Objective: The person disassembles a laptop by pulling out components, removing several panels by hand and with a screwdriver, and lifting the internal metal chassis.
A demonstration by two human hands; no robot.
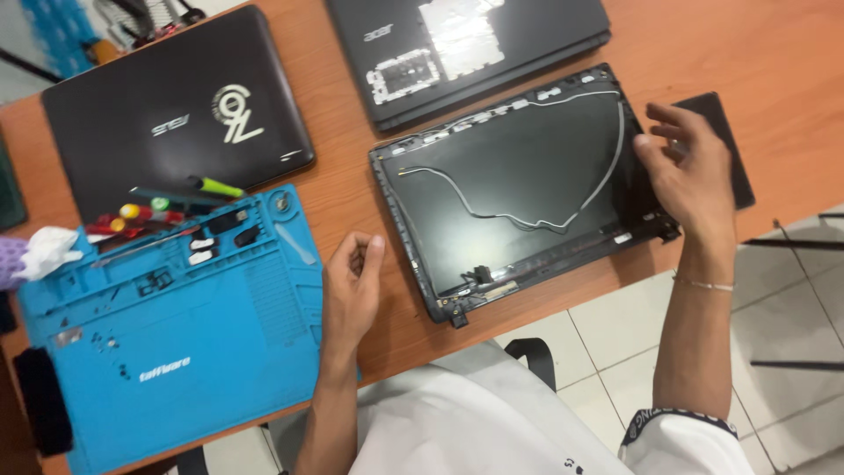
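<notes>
Left hand [350, 283] rests on bare tabletop [352, 189] between the blue repair mat [176, 334] and the near-left edge of the laptop lid panel [519, 176]; fingers curled loosely inward, holding nothing. The lid panel lies flat, inner side up, its near corner overhanging the tabletop edge, a thin grey cable [527, 220] running across it. Right hand [690, 171] sits at the panel's right edge, fingers spread and slightly bent, tips touching the rim. Farther back lie two closed black laptops [176, 105], well apart from both hands.
</notes>
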